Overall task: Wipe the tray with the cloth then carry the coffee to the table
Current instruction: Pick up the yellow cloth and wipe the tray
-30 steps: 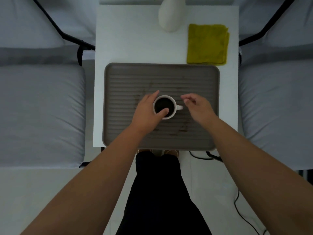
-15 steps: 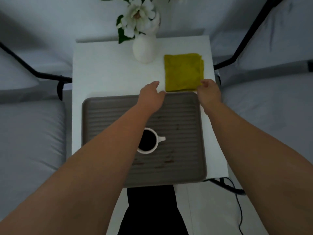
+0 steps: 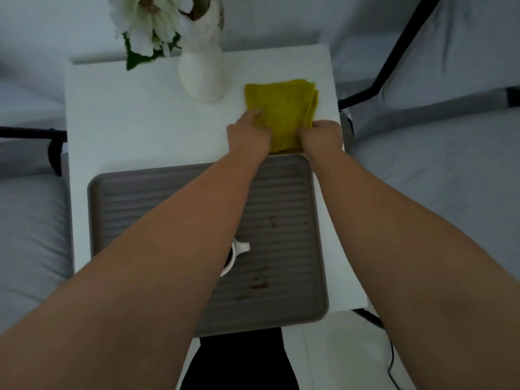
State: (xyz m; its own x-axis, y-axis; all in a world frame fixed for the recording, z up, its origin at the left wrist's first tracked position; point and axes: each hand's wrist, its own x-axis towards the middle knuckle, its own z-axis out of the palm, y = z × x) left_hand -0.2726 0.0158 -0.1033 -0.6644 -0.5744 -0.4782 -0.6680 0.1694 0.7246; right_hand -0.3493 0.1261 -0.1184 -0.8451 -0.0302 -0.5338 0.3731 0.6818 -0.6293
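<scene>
A folded yellow-green cloth (image 3: pixel 282 111) lies on the white table (image 3: pixel 135 130) beyond the tray's far right corner. My left hand (image 3: pixel 247 133) grips the cloth's near left edge, and my right hand (image 3: pixel 322 136) grips its near right edge. The grey ribbed tray (image 3: pixel 287 220) sits nearer to me, with brown stains on its right half. A white coffee cup (image 3: pixel 237 251) stands on the tray; only its handle and a bit of its rim show, as my left forearm covers the remainder.
A white vase (image 3: pixel 202 77) with a white flower (image 3: pixel 149 23) stands just left of the cloth. Grey cushioned seats with black frames (image 3: pixel 394 52) flank the table on both sides. A black cable (image 3: pixel 391 361) trails on the floor at the lower right.
Both hands left the cup, reached over the tray's far edge and closed on the cloth's near edge. The view has shifted forward, and my left forearm now covers most of the cup.
</scene>
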